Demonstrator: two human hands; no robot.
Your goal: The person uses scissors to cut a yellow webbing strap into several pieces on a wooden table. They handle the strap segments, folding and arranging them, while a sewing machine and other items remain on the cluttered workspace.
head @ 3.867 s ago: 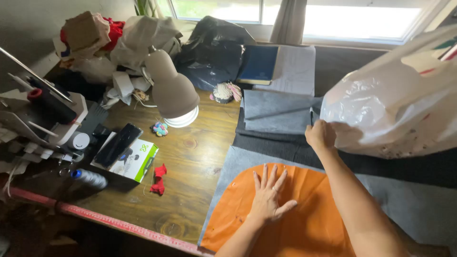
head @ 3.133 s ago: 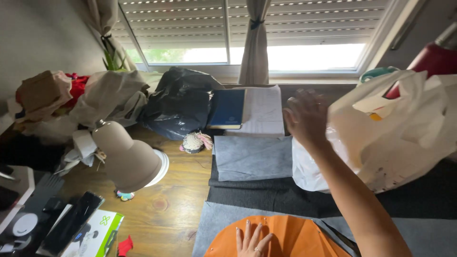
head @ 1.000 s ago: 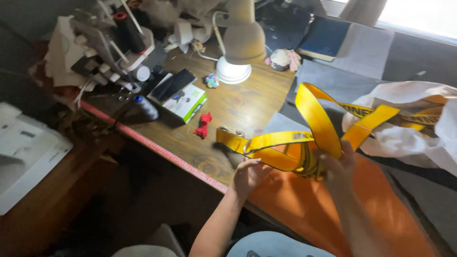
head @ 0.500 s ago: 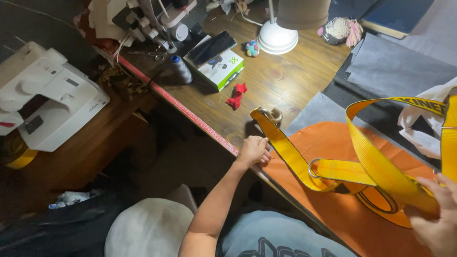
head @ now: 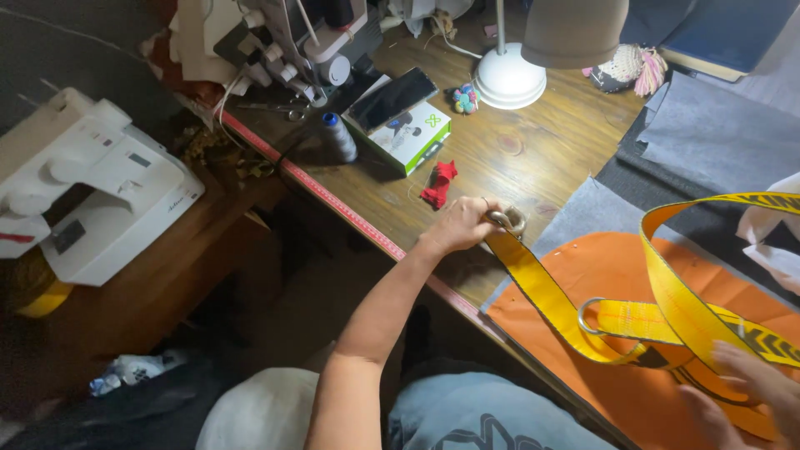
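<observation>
Hands are working a yellow webbing strap (head: 667,292) lying across an orange fabric piece (head: 617,267) on the wooden desk (head: 533,150). Left hand (head: 458,227) is closing around the strap's near-left end, fingers wrapped at its metal ring (head: 508,220). Right hand (head: 754,383) is resting on the strap at the near right; its grip cannot be judged, being partly out of frame. A second metal ring (head: 586,315) is sitting mid-strap. A red scrap (head: 438,183) is lying just left of the left hand, a white sewing machine (head: 83,183) standing far left.
</observation>
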